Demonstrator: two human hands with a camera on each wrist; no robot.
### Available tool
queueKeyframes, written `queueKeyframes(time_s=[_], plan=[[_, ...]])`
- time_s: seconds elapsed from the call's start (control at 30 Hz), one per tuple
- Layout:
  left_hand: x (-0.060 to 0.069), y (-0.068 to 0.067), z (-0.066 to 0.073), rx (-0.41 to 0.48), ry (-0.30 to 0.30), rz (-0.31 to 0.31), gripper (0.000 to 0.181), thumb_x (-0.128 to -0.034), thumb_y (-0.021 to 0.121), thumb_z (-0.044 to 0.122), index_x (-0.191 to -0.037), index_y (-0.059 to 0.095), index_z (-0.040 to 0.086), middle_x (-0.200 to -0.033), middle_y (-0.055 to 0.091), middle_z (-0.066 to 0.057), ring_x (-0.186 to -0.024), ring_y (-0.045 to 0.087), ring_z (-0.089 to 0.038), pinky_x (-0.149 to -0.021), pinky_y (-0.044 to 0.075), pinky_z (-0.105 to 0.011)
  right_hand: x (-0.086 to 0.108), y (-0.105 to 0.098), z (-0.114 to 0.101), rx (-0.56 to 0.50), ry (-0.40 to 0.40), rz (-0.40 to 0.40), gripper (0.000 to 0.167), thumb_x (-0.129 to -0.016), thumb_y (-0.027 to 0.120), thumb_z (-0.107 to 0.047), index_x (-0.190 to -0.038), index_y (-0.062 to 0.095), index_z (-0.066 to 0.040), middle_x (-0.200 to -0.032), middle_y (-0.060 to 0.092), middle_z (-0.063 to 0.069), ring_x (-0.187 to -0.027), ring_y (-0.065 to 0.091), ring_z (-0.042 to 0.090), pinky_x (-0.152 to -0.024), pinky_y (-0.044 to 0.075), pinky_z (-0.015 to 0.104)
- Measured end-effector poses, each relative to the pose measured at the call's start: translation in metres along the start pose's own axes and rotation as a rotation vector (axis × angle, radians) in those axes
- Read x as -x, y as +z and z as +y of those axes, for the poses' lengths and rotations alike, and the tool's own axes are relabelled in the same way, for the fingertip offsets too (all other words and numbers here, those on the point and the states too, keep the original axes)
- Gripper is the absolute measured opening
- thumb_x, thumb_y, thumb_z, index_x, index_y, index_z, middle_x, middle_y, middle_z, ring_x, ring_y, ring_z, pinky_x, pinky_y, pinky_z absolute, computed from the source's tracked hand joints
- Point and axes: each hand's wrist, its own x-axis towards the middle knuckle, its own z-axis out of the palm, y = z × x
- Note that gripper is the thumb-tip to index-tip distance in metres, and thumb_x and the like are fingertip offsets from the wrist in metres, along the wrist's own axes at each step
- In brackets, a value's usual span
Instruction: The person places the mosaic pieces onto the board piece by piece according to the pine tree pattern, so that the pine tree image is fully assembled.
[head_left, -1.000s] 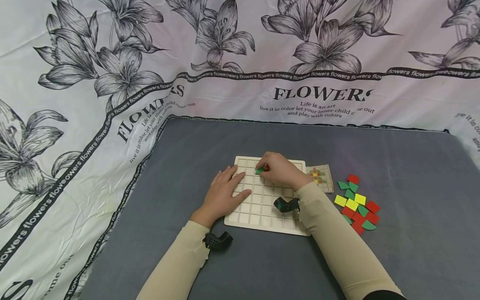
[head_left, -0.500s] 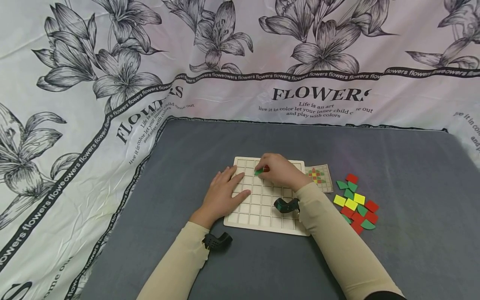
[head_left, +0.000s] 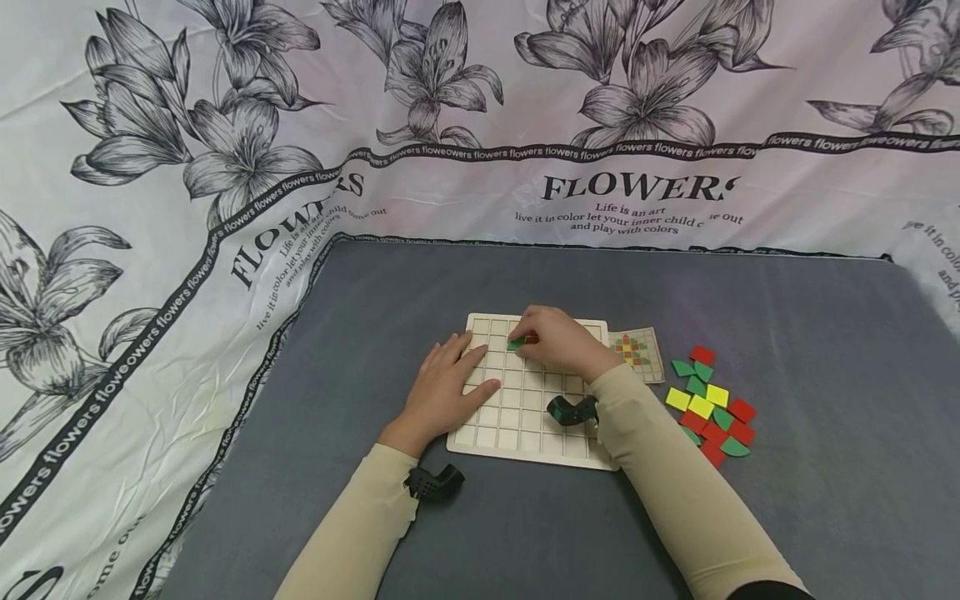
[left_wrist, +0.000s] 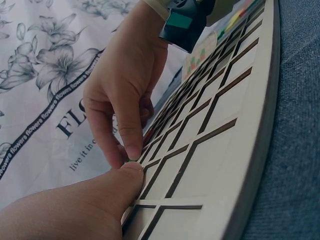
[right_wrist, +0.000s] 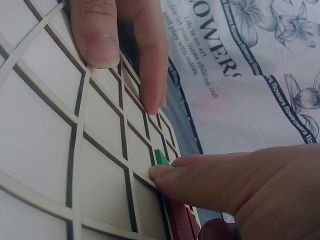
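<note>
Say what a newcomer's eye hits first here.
Probably the red, green and yellow tiles right of the pale grid board. Then the right hand pinching a green piece on the board's far half, the left hand resting on its left side. Behind, a white cloth printed with large black flowers.

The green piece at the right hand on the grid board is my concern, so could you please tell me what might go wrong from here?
The green piece might sit crooked, since the right hand hides part of it in the head view. The neighbouring red piece could get nudged, being so close to those fingers. Pulling back, the right sleeve might brush the loose pieces nearby.
</note>
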Motion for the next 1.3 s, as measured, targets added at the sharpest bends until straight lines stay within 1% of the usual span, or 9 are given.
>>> queueKeyframes(time_s=[0.23, 0.4, 0.63, 0.8, 0.87, 1.03, 1.17, 1.3], plan=[[-0.001, 0.0, 0.0, 0.0, -0.002, 0.0, 0.065, -0.1047, 0.058, 0.054, -0.158, 0.05, 0.017, -0.17, 0.033, -0.011, -0.16, 0.024, -0.032, -0.132, 0.014, -0.051, 0.001, -0.001, 0.0, 0.022, -0.009, 0.007, 0.021, -0.099, 0.071, -0.007, -0.118, 0.081, -0.008, -0.115, 0.069, 0.007, -0.094, 0.063, 0.021, -0.089, 0.057, 0.041], [-0.002, -0.001, 0.0, -0.002, 0.003, -0.008, 0.065, -0.1048, 0.058, 0.054, -0.158, 0.05, 0.017, -0.17, 0.033, -0.011, -0.16, 0.024, -0.033, -0.132, 0.014, -0.051, 0.001, -0.001, 0.001, 0.032, -0.009, 0.028, 0.021, -0.097, 0.073, -0.006, -0.117, 0.081, -0.008, -0.113, 0.069, 0.007, -0.092, 0.062, 0.021, -0.088, 0.056, 0.042], [-0.001, -0.002, 0.0, -0.001, 0.003, -0.002, 0.065, -0.1041, 0.06, 0.053, -0.158, 0.051, 0.017, -0.17, 0.034, -0.012, -0.16, 0.025, -0.033, -0.132, 0.015, -0.051, 0.004, -0.004, -0.002, 0.077, 0.026, 0.031, 0.025, -0.096, 0.076, -0.01, -0.121, 0.079, -0.01, -0.117, 0.067, 0.009, -0.099, 0.064, 0.024, -0.092, 0.057, 0.044], [0.0, -0.001, 0.001, -0.002, -0.001, -0.003, 0.065, -0.1039, 0.06, 0.053, -0.157, 0.052, 0.017, -0.17, 0.034, -0.012, -0.16, 0.025, -0.032, -0.132, 0.014, -0.051, 0.008, -0.007, -0.005, 0.099, 0.045, 0.026, 0.027, -0.096, 0.075, -0.01, -0.123, 0.079, -0.009, -0.119, 0.068, 0.01, -0.106, 0.066, 0.027, -0.097, 0.057, 0.046], [0.0, 0.0, 0.001, 0.0, -0.001, -0.003, 0.065, -0.1039, 0.06, 0.053, -0.157, 0.051, 0.017, -0.17, 0.034, -0.012, -0.16, 0.025, -0.032, -0.132, 0.014, -0.051, 0.01, -0.009, -0.006, 0.103, 0.043, 0.033, 0.027, -0.096, 0.074, -0.009, -0.123, 0.078, -0.008, -0.118, 0.069, 0.01, -0.107, 0.067, 0.028, -0.097, 0.058, 0.047], [0.0, 0.0, 0.001, 0.005, -0.005, -0.002, 0.066, -0.104, 0.06, 0.054, -0.158, 0.051, 0.016, -0.17, 0.033, -0.011, -0.16, 0.024, -0.032, -0.132, 0.014, -0.051, 0.017, -0.015, -0.007, 0.099, 0.034, 0.051, 0.028, -0.095, 0.075, -0.008, -0.122, 0.078, -0.007, -0.113, 0.071, 0.009, -0.105, 0.068, 0.029, -0.092, 0.058, 0.049], [0.0, 0.001, 0.0, 0.007, -0.011, -0.008, 0.066, -0.104, 0.059, 0.054, -0.158, 0.051, 0.017, -0.17, 0.033, -0.011, -0.16, 0.024, -0.032, -0.132, 0.014, -0.05, 0.023, -0.017, -0.002, 0.085, 0.067, 0.061, 0.026, -0.095, 0.074, -0.009, -0.121, 0.079, -0.007, -0.109, 0.072, 0.008, -0.105, 0.069, 0.029, -0.091, 0.058, 0.049], [0.0, 0.001, 0.0, 0.004, -0.012, -0.005, 0.066, -0.1036, 0.06, 0.054, -0.158, 0.051, 0.017, -0.17, 0.034, -0.01, -0.16, 0.024, -0.031, -0.132, 0.014, -0.05, 0.029, -0.019, 0.005, 0.079, 0.093, 0.084, 0.024, -0.097, 0.073, -0.012, -0.119, 0.079, -0.007, -0.104, 0.072, 0.008, -0.095, 0.067, 0.027, -0.084, 0.057, 0.047]])
